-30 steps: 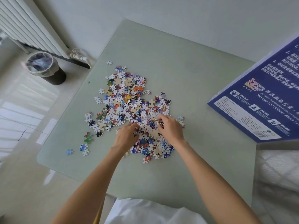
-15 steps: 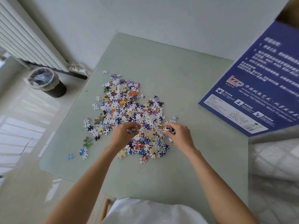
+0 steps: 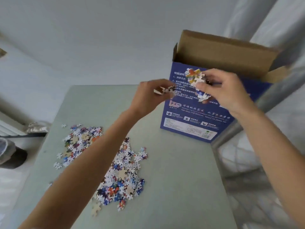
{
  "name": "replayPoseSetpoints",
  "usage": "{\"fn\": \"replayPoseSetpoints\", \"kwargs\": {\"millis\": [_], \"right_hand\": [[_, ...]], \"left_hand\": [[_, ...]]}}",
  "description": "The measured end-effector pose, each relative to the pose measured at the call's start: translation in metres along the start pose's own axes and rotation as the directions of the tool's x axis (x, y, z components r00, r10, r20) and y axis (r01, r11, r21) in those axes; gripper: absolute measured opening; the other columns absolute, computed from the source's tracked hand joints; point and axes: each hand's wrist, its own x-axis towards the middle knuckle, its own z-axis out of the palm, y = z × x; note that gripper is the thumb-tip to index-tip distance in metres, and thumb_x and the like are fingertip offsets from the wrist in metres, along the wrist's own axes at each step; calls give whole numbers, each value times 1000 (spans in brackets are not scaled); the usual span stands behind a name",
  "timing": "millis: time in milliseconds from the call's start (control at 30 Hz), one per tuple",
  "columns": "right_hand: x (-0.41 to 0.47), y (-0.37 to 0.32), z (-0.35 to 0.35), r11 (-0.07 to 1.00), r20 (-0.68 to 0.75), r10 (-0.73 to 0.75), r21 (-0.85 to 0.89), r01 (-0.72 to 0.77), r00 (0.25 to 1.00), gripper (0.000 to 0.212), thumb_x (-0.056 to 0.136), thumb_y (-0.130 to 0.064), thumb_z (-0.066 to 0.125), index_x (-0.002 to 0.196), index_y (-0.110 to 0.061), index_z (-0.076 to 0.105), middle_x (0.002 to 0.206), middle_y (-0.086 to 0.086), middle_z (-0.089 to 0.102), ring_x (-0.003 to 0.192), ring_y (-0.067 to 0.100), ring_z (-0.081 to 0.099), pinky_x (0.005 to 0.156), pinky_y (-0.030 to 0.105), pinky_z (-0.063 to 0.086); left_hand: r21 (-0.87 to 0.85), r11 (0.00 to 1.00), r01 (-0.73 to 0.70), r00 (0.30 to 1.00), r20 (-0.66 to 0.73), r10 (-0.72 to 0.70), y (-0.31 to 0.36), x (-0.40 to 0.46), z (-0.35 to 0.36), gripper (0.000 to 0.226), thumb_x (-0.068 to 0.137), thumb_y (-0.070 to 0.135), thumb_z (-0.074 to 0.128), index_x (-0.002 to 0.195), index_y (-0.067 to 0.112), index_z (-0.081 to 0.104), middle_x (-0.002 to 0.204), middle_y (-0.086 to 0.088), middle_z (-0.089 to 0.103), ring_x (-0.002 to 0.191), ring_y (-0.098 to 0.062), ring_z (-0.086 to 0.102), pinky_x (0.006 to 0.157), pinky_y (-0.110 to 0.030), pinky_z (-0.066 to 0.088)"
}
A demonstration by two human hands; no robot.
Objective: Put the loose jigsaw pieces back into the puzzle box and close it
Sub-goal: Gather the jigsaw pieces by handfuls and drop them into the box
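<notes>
A blue puzzle box (image 3: 194,119) stands upright at the table's far right, its brown cardboard lid flap (image 3: 222,52) open at the top. My right hand (image 3: 226,91) grips a bunch of jigsaw pieces (image 3: 196,76) in front of the box's upper face, just below the opening. My left hand (image 3: 151,95) pinches a smaller bunch of pieces (image 3: 165,90) to the left of the box. A heap of loose jigsaw pieces (image 3: 118,176) lies on the pale green table (image 3: 178,179), partly hidden by my left forearm.
A radiator (image 3: 8,126) and a dark bin (image 3: 11,156) stand on the floor to the left of the table. A white wall is behind the table. Metal frame bars (image 3: 270,96) rise at the right, close to the box.
Both hands have lifted from the heap with pieces in them and moved up and right to the box. The view has swung up, showing the box's open top.
</notes>
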Motion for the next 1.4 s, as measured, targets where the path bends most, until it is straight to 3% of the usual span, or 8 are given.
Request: {"fn": "replayPoseSetpoints", "kwargs": {"millis": [100, 200, 400, 533, 733, 1000, 1167, 1400], "right_hand": [[26, -11, -37, 993, -60, 38, 110, -31, 997, 17, 85, -7, 65, 95, -20, 62, 86, -11, 68, 68, 2, 65, 47, 17, 52], [49, -11, -65, 988, -115, 72, 143, -55, 991, 17, 85, -7, 65, 87, -24, 62, 76, -13, 70, 64, 3, 66, 46, 17, 51], [70, 9, -86, 982, -172, 64, -163, -93, 983, 26, 85, -14, 67, 110, -16, 62, 101, 3, 62, 71, 11, 63, 46, 19, 52], [71, 11, -82, 716, -82, -177, -694, 72, 981, 26, 85, -23, 68, 111, -21, 66, 101, 1, 66, 85, 19, 59, 68, 26, 42], [77, 12, -69, 459, 128, -263, -855, 240, 956, 16, 89, -28, 62, 104, -27, 65, 98, -1, 64, 87, 26, 59, 66, 30, 37], [77, 9, -70, 734, 173, -182, -631, 250, 968, 25, 90, -12, 60, 110, -24, 66, 101, -4, 68, 86, 8, 61, 84, 30, 49], [69, 11, -64, 704, 65, -349, -641, 307, 935, 18, 90, -15, 56, 102, -20, 69, 94, -3, 70, 81, 14, 63, 76, 39, 53], [48, 28, -29, 637, -75, -533, -692, 341, 843, 17, 90, -10, 52, 94, -12, 69, 91, 2, 68, 77, 16, 60, 65, 34, 51]], "left_hand": [[95, 985, -143, 990, 15, 142, 28, 64, 10, 18, 81, 23, 70, 98, 19, 68, 86, 13, 63, 72, -3, 57, 66, -10, 45], [172, 973, -153, 988, 36, 149, 38, 113, 27, 16, 80, 21, 67, 95, 16, 68, 86, 6, 68, 74, -9, 56, 70, -23, 45], [332, 925, -183, 972, 204, 119, 24, 145, 47, 23, 86, 14, 56, 106, 16, 67, 97, -1, 69, 87, -18, 61, 75, -31, 49], [328, 923, -200, 965, 230, 127, 24, 140, 41, 24, 87, 27, 57, 109, 23, 66, 93, 6, 69, 83, -9, 60, 72, -26, 49], [322, 924, -207, 967, 210, 144, 34, 122, 31, 24, 83, 36, 64, 102, 23, 68, 92, 10, 71, 86, -8, 64, 81, -32, 51], [356, 887, -295, 955, 146, 259, 31, 103, 35, 15, 84, 17, 63, 94, 24, 71, 90, 8, 72, 87, -14, 66, 76, -36, 53], [400, 854, -333, 943, 137, 304, 29, 101, 37, 18, 85, 22, 61, 101, 24, 69, 96, 7, 70, 90, -17, 63, 75, -35, 52], [499, 757, -421, 834, -116, 540, 25, 61, 38, 15, 84, 22, 60, 95, 17, 69, 84, 5, 70, 80, -15, 62, 62, -24, 48]]}}
